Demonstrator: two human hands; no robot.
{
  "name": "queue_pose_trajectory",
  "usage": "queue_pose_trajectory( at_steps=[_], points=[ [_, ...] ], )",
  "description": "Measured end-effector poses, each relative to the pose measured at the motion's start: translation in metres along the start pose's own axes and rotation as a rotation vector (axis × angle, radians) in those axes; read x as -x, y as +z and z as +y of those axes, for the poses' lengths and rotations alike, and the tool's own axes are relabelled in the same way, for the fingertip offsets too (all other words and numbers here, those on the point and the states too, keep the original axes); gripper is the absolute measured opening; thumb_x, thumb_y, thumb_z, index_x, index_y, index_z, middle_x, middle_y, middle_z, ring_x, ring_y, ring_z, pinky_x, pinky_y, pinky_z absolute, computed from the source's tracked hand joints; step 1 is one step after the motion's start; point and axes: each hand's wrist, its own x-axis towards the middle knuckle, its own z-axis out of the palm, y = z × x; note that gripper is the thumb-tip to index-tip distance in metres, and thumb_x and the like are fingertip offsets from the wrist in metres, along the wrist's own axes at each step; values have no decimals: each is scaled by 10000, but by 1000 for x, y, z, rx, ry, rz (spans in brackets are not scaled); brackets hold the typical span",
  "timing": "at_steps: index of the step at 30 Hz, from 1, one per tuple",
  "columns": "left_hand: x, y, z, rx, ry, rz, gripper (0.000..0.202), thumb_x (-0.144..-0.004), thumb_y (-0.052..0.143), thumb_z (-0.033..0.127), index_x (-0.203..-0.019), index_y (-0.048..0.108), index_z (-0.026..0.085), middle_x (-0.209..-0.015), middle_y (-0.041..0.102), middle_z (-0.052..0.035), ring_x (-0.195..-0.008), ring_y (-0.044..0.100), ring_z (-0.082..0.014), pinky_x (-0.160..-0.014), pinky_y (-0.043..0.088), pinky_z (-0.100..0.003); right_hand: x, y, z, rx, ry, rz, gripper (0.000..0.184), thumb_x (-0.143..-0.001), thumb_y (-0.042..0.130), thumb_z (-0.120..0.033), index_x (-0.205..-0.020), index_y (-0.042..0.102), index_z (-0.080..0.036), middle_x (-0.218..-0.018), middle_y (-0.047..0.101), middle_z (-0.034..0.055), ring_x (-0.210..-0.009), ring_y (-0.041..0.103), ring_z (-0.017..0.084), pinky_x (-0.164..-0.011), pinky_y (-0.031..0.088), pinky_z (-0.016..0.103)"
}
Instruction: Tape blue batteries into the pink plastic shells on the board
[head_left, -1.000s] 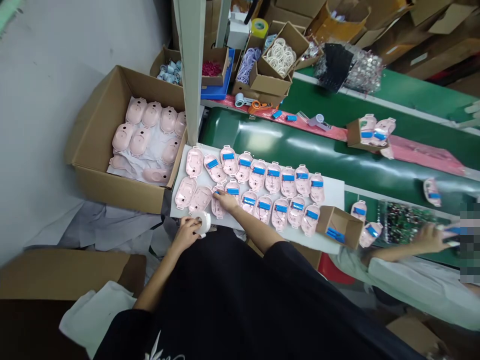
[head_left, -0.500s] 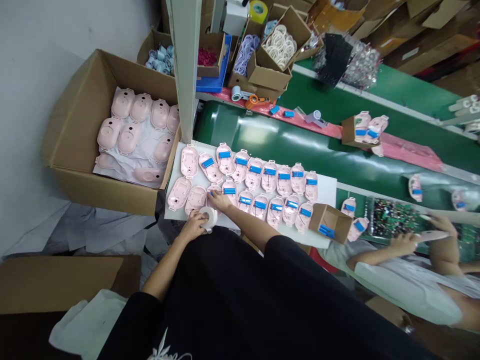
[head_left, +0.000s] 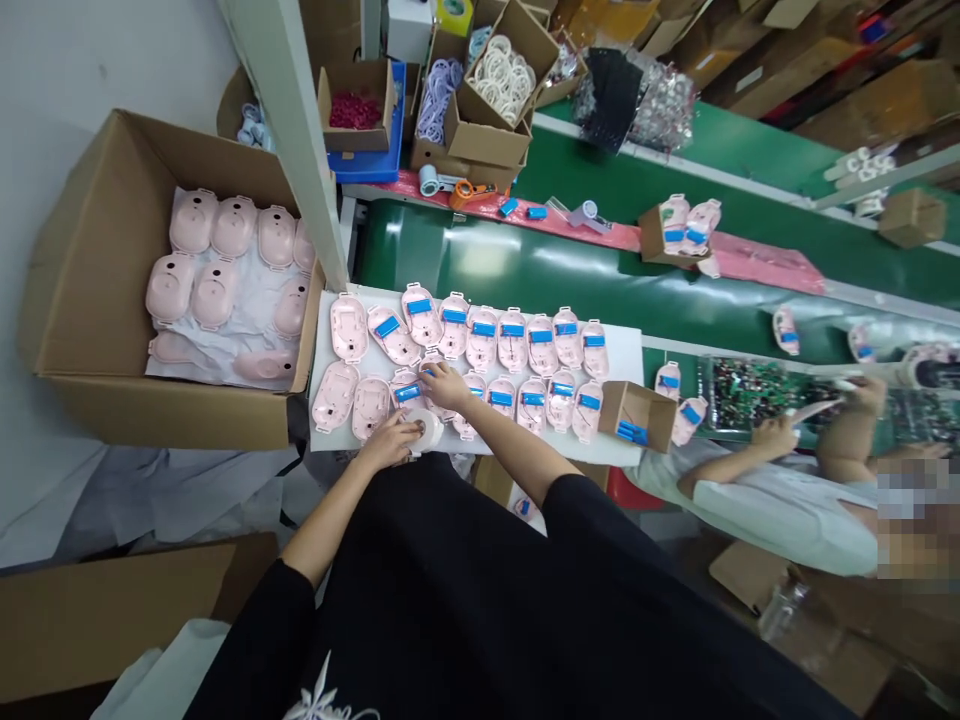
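My left hand is shut around a roll of white tape at the near edge of a white board. My right hand lies just beyond it, its fingertips down on a pink plastic shell holding a blue strip. I cannot tell whether those fingers grip anything. Several more pink shells, most with a blue battery-like pack inside, stand in rows across the board. Two at the left end show no blue part.
A large cardboard box of pink covers on white sheeting stands left of the board. A small box sits at its right end. Beyond lies a green conveyor belt. A co-worker's hand works at the right.
My head has turned, shifting the scene left in the picture. My left hand with the tape has moved closer to my right hand. The co-worker's arms have shifted.
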Motion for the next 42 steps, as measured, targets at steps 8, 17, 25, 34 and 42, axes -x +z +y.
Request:
queue_pose_trajectory(
  at_steps=[8, 17, 25, 34, 42],
  points=[
    [-3, -27, 37, -142, -108, 314, 459, -848, 621, 135, -1304, 665, 157, -1329, 687, -144, -1339, 573, -318, -1223, 384, -556, 33, -24, -18, -744, 315, 266, 429, -1037, 493, -446, -1326, 629, -160, -1362, 615, 152, -1271, 534, 283, -1106, 429, 448],
    [-58, -94, 133, -361, 398, 553, 266, -898, 641, 169, -1163, 650, 190, -1101, 739, -98, -1144, 685, -273, -1189, 422, -584, 185, -56, -71, -1575, 25, 220, 518, -862, 739, -610, -1132, 715, -168, -902, 759, 51, -844, 705, 189, -816, 540, 306],
    [-149, -90, 173, -336, 189, 853, 215, -911, 673, 283, -1084, 682, 156, -1082, 734, -140, -1114, 684, -301, -1039, 534, -479, 294, -16, 132, -889, 376, 197, 411, -836, 792, -460, -1132, 799, -176, -938, 802, 57, -850, 730, 215, -783, 524, 258],
    [-146, 42, 267, -351, 100, 604, 333, -944, 648, 236, -1274, 642, 196, -1231, 717, -147, -1183, 683, -303, -1016, 566, -464, 389, -15, 431, -487, 955, 146, 514, -829, 773, -293, -1338, 719, -244, -1407, 632, 191, -1314, 526, 371, -1107, 389, 516],
    [-168, 88, 289, -417, 158, 437, 320, -966, 610, 244, -1281, 624, 188, -1169, 727, -128, -1162, 684, -301, -1105, 510, -549, 365, 27, 434, -983, 944, 755, 316, -923, 627, -414, -1066, 770, -171, -1195, 715, 171, -1213, 562, 308, -1085, 414, 452]
  ],
)
